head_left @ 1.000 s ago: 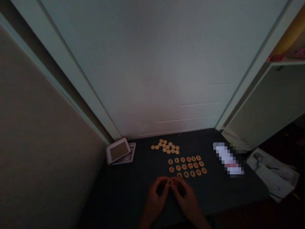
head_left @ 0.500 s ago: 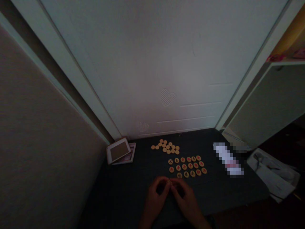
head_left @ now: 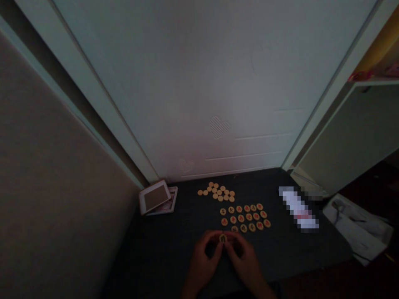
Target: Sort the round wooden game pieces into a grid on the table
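Between the fingertips of both hands is a round Chinese chess piece (head_left: 222, 238), its dark character facing me. My left hand (head_left: 205, 253) pinches it from the left, and my right hand (head_left: 240, 254) from the right. Just beyond the fingers lie rows of face-up Chinese chess pieces (head_left: 248, 216) with red or dark characters; the nearest row is closest to my right hand. Farther back, a loose cluster of pale discs (head_left: 220, 192) shows blank upper faces.
The dark tabletop (head_left: 156, 249) meets a white panel (head_left: 199, 91) with embossed hearts. Two framed items (head_left: 157, 197) overlap at the back left. A blurred white object (head_left: 297, 207) lies on the right, and a white box (head_left: 358, 228) stands beyond the table's right edge.
The chess piece in my fingertips has turned, so its marked face now shows where only its edge was visible before. Both hands stay in nearly the same place.
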### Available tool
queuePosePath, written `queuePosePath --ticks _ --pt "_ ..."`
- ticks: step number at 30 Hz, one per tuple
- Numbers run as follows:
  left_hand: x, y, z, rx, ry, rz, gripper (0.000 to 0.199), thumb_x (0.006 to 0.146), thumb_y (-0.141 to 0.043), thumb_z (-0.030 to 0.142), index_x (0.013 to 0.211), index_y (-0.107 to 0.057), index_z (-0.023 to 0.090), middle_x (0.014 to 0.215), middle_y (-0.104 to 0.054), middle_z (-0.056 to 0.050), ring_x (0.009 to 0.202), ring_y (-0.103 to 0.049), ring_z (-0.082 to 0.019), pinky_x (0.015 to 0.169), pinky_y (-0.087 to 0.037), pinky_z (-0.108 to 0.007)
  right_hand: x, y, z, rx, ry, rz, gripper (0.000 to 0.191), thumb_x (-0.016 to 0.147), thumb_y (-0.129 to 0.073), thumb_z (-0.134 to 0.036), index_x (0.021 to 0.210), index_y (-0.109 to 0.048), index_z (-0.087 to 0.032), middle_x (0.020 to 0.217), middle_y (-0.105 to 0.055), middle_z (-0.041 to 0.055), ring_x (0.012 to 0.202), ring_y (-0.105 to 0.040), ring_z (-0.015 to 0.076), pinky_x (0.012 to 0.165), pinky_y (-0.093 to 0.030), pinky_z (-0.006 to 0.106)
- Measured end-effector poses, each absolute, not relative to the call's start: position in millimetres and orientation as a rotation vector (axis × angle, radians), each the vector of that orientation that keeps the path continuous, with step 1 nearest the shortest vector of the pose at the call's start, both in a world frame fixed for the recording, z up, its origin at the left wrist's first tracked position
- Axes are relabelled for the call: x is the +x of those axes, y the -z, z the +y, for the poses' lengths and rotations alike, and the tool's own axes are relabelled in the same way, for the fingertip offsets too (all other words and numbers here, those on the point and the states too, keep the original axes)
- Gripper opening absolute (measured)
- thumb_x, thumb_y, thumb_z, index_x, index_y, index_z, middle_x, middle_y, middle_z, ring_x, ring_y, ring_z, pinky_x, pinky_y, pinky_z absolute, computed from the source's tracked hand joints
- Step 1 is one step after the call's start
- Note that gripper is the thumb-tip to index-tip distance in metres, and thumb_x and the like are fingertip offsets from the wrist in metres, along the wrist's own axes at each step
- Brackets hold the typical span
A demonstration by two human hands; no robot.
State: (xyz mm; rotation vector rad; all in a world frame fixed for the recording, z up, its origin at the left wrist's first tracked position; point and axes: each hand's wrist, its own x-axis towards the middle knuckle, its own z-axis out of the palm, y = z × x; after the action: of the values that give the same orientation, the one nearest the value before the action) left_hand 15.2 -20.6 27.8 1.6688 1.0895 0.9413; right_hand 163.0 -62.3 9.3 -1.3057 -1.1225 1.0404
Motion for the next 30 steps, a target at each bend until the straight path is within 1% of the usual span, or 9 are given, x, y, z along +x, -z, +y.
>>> queuePosePath --ticks 5,9,11,17,23,30 --pt "16.3 -34.2 -22.1 1.678 -0.922 1.06 0.025 0.088 -0.059 0.036 0.105 -0.07 0.023 0.1 -0.07 -0.007 0.093 -0.066 -0.021 0.085 -0.054 -0.033 163.7 -11.7 -61.3 -1.276 -1.074 -1.065 0.039 0.084 -0.063 -0.054 0.101 -0.07 -0.02 0.1 -0.073 0.0108 0.092 -0.069 0.0263 0.082 -0.055 0.036" --pt "15.3 -36.7 -21.8 1.684 -0.88 1.028 0.024 0.088 -0.059 0.035 0.106 -0.071 0.024 0.103 -0.069 -0.007 0.097 -0.065 -0.021 0.088 -0.053 -0.033 164.0 -12.5 -60.9 -1.305 -1.096 -1.014 0.039 0.082 -0.065 -0.056 0.093 -0.07 -0.019 0.088 -0.074 0.0086 0.085 -0.07 0.0256 0.077 -0.056 0.034" --pt "14.4 -36.0 -21.4 1.689 -0.872 1.001 0.023 0.088 -0.06 0.034 0.106 -0.071 0.025 0.104 -0.069 -0.007 0.099 -0.064 -0.021 0.091 -0.052 -0.033 164.2 -11.8 -61.3 -1.32 -1.102 -1.005 0.038 0.081 -0.065 -0.056 0.091 -0.069 -0.019 0.085 -0.074 0.0078 0.083 -0.07 0.025 0.075 -0.056 0.033" --pt "14.7 -32.9 -21.5 1.69 -0.874 1.024 0.023 0.089 -0.059 0.033 0.107 -0.071 0.025 0.104 -0.068 -0.006 0.099 -0.064 -0.021 0.09 -0.051 -0.033 164.7 -9.7 -63.7 -1.306 -1.076 -1.035 0.035 0.085 -0.062 -0.053 0.094 -0.068 -0.02 0.09 -0.073 0.0087 0.086 -0.069 0.0246 0.076 -0.055 0.032" --pt "16.0 -32.0 -20.8 1.694 -0.887 1.05 0.024 0.089 -0.06 0.034 0.108 -0.071 0.026 0.105 -0.068 -0.006 0.099 -0.064 -0.021 0.091 -0.051 -0.033 165.2 -10.8 -61.8 -1.273 -1.084 -1.051 0.034 0.087 -0.061 -0.051 0.098 -0.068 -0.019 0.099 -0.072 0.0103 0.091 -0.069 0.0254 0.079 -0.055 0.034" --pt "15.7 -31.2 -19.9 1.708 -0.886 1.047 0.024 0.089 -0.059 0.035 0.106 -0.071 0.023 0.102 -0.068 -0.007 0.096 -0.064 -0.021 0.088 -0.052 -0.033 164.8 -5.0 -61.7 -1.227 -1.111 -1.014 0.036 0.086 -0.061 -0.052 0.101 -0.066 -0.019 0.099 -0.072 0.0104 0.093 -0.069 0.0262 0.082 -0.055 0.035"
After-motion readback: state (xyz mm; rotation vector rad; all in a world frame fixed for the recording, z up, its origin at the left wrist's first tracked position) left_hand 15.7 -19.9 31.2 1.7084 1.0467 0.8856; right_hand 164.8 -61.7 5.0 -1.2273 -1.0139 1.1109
